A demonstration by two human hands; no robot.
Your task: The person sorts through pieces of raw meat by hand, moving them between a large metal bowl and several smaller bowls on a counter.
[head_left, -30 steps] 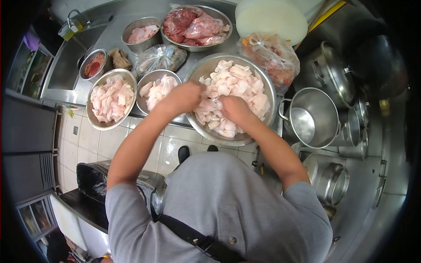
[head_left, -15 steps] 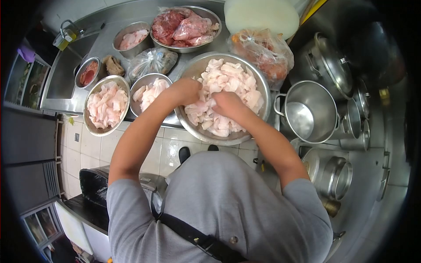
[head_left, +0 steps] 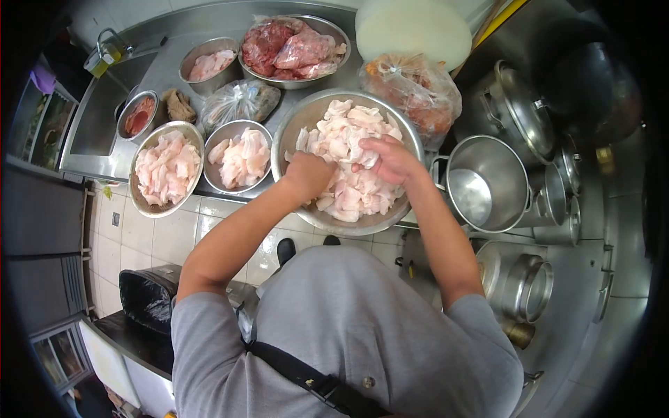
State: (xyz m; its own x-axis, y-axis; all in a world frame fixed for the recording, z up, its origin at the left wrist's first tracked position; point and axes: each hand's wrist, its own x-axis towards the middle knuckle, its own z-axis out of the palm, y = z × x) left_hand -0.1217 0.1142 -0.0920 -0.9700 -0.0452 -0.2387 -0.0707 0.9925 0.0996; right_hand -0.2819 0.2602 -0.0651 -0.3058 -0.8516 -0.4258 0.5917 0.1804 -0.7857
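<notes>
Chicken pieces (head_left: 348, 146), pale, glossy, irregular, fill my round steel bowl (head_left: 293, 129); left hand (head_left: 309, 174) at 8 o'clock, fist buried; right hand (head_left: 390, 159) at 3 o'clock, gripping one.

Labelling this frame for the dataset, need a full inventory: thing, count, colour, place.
large bowl: 1, steel, centre, at the counter edge
pale meat pieces: many, pinkish white, in the large bowl
smaller bowls of pale meat: 3, steel, left of the large bowl
bowl of red meat: 1, steel, top centre
small sauce bowl: 1, steel with red contents, far left by the sink
tied plastic bags: 2, clear, behind the bowls
round board: 1, white, top
stock pots: several, steel, right
sink: 1, steel, top left
black bin: 1, lower left on the floor
left hand: in the large bowl, on the meat
right hand: in the large bowl, gripping a meat piece
</notes>
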